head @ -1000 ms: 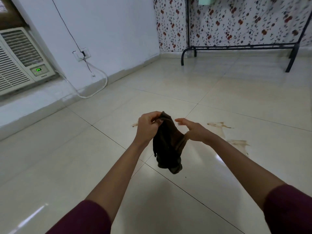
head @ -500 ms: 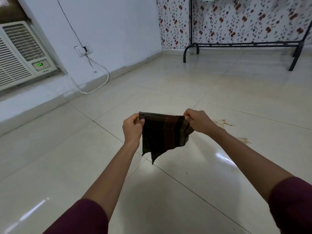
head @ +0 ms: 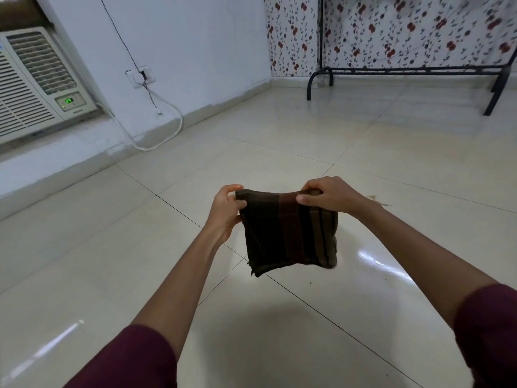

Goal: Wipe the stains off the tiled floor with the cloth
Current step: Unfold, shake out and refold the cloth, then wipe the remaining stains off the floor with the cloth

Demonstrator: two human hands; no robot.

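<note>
We are pinching the cloth (head: 288,231) by its top corners, left hand (head: 225,211) and right hand (head: 326,196) both gripping it above the floor (head: 363,141); the stain (head: 376,198) is lying just beyond the right hand, the nearer one.

The cloth (head: 288,231), bunched a second ago, now hangs spread as a folded rectangle between both hands.

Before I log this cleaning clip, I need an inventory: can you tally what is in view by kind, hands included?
Hands: 2, left hand and right hand
Cloths: 1, dark striped cloth held up by both hands
Visible floor stains: 1, stain, partly hidden behind the right wrist
Air conditioners: 1, air conditioner
Wall sockets: 1, wall socket
Metal racks: 1, black rack
Total: 7
</note>
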